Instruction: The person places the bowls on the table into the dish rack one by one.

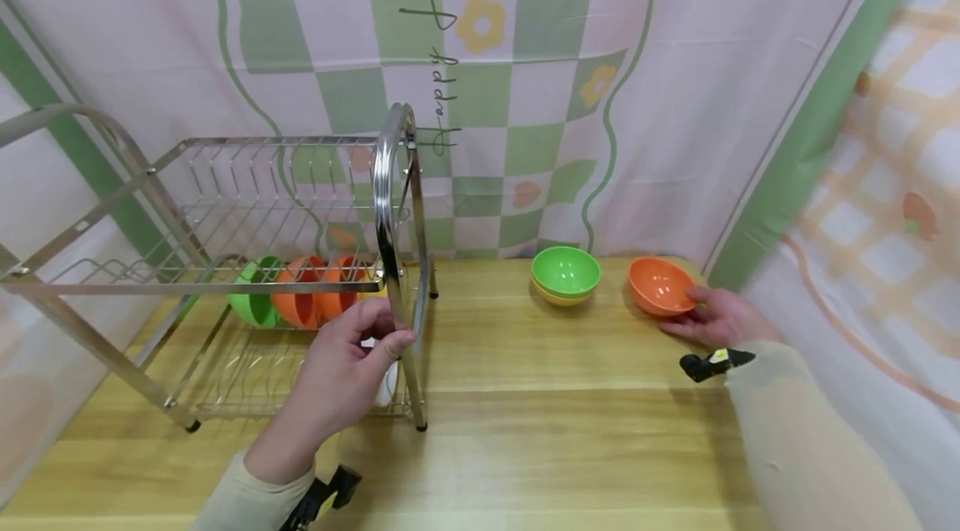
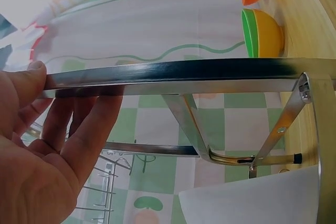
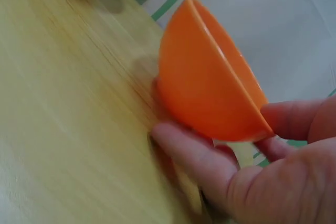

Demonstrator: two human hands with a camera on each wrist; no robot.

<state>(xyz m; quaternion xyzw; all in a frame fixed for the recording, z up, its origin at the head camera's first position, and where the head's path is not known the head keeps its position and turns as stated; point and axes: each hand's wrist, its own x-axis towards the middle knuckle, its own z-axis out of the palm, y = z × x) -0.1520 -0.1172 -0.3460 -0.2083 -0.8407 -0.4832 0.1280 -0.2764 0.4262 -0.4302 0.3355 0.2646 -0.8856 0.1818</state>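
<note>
My left hand (image 1: pixel 348 368) holds the front upright of a metal dish rack (image 1: pixel 386 214), thumb on one side and fingers on the other, as the left wrist view shows. With my right hand (image 1: pixel 723 318) I pinch the rim of an orange bowl (image 1: pixel 656 285); in the right wrist view the thumb lies at the rim of the orange bowl (image 3: pixel 205 82) and other fingers lie beneath it. Left of that bowl, a green bowl (image 1: pixel 566 271) sits nested in a yellow bowl (image 1: pixel 564 298) on the wooden table.
On the rack's lower level stand a green bowl (image 1: pixel 255 293) and orange bowls (image 1: pixel 300 293) on edge, with something yellow beside them. A white item (image 1: pixel 387 385) is partly hidden behind my left hand. A patterned curtain (image 1: pixel 510 97) hangs behind the table (image 1: pixel 525 448).
</note>
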